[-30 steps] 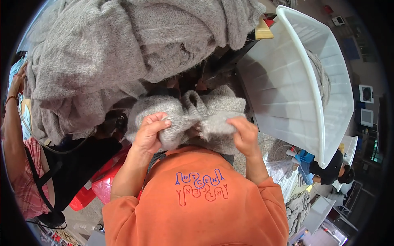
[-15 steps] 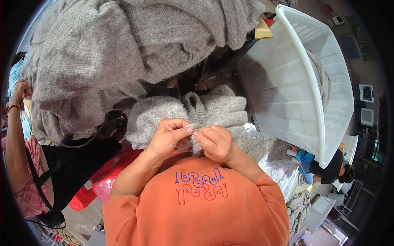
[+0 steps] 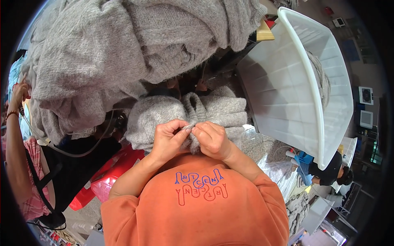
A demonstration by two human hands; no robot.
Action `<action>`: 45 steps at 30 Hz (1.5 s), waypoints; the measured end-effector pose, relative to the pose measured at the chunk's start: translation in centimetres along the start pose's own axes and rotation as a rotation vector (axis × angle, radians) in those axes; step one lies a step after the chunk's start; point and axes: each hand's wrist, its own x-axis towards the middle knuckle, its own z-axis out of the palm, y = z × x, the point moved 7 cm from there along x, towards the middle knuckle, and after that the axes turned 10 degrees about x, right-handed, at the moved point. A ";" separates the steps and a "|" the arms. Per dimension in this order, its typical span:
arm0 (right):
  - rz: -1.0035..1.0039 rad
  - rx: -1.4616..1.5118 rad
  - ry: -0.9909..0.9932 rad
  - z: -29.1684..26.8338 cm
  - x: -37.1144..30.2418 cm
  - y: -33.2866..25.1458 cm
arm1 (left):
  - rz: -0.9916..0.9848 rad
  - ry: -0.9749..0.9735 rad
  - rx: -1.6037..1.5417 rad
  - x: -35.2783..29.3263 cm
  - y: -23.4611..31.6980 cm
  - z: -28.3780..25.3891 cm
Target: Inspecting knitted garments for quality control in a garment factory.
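While both forearms rise from six o'clock, the left hand [image 3: 167, 139] and right hand [image 3: 212, 139] meet at centre, fingertips pinched together on a small fold or thread of the grey knit [image 3: 213, 108]. The knit lies bunched just above the hands, seemingly gathered close so the pinched spot can be examined. Wrists are bent inward, knuckles up. A heap of grey knitwear [image 3: 102, 53] looms at eleven o'clock; a white tub [image 3: 295, 94] stands tilted at two o'clock.
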 end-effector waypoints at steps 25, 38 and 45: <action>0.286 0.127 -0.101 0.7 -1.5 3.4 | 0.022 0.051 0.099 -0.2 -0.9 0.0; 0.388 0.060 0.074 0.6 -2.2 2.6 | 0.383 0.275 0.331 -0.8 1.6 0.1; 0.431 0.290 0.048 0.6 -1.1 3.1 | 0.611 0.367 0.448 -2.1 2.9 -0.2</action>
